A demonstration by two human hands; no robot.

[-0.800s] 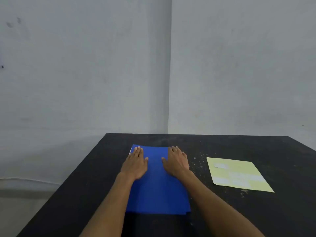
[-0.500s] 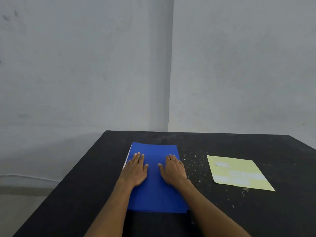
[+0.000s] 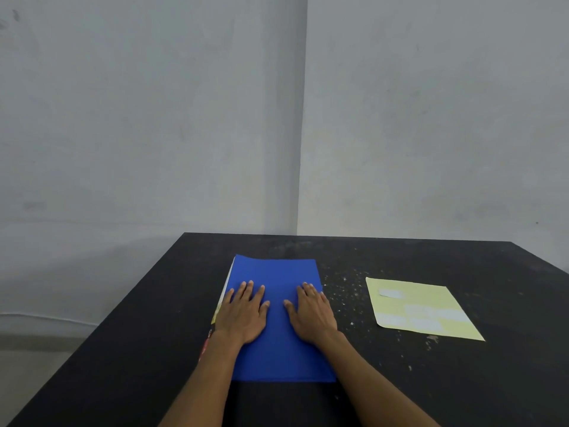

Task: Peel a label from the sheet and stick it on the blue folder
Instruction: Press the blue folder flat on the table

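Blue folder (image 3: 277,331) lies closed near the middle of the black bench (image 3: 138,349), its long side running away from me, and I can see a thin white and yellow edge of pages showing along its left side. My left hand (image 3: 243,315) rests palm down on the folder's left half, fingers spread and flat, gripping nothing. My right hand (image 3: 312,315) lies the same way on the right half, open and flat, with its outer edge near the folder's right border. The two thumbs point toward each other with a strip of blue cover between them. To the right, well apart from the folder, the pale yellow label sheet (image 3: 425,309) lies flat on the bench with several whitish labels (image 3: 390,293) on it. White specks dot the bench between folder and sheet.
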